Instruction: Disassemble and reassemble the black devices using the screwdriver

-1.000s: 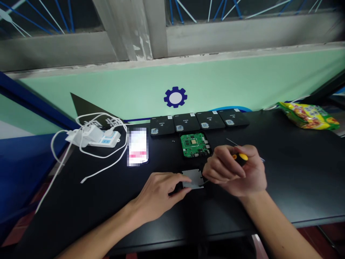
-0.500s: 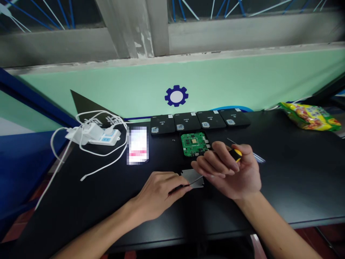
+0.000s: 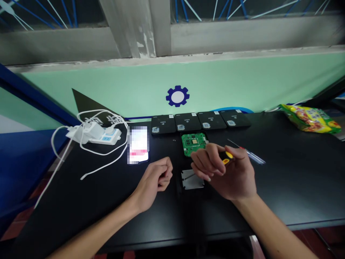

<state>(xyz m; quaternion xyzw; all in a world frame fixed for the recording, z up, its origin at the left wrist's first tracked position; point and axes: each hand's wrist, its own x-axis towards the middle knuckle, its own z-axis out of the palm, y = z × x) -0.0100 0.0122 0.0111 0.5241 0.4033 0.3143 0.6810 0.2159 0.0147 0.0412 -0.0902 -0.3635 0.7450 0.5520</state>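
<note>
My right hand (image 3: 226,172) is wrapped round a screwdriver (image 3: 226,158) with a black and yellow handle. Its thin shaft slants down to the left over a silver metal plate (image 3: 195,183), which lies flat near the front of the table. To the left of the plate, my left hand (image 3: 153,181) has its fingers curled together; whatever is in them, if anything, is hidden. Behind the plate lies a green circuit board (image 3: 190,144) in a black square case, partly covered by my right fingers.
Several black square boxes (image 3: 211,120) line the back of the table. On the left are a lit phone (image 3: 138,144), a white power strip (image 3: 107,136) and cables. A second screwdriver (image 3: 254,156) with a clear handle lies right; beyond it, a yellow-green packet (image 3: 309,118).
My left hand has moved left, off the metal plate and the screwdriver's tip, and its fingers have curled in. My right hand with the screwdriver has shifted slightly left.
</note>
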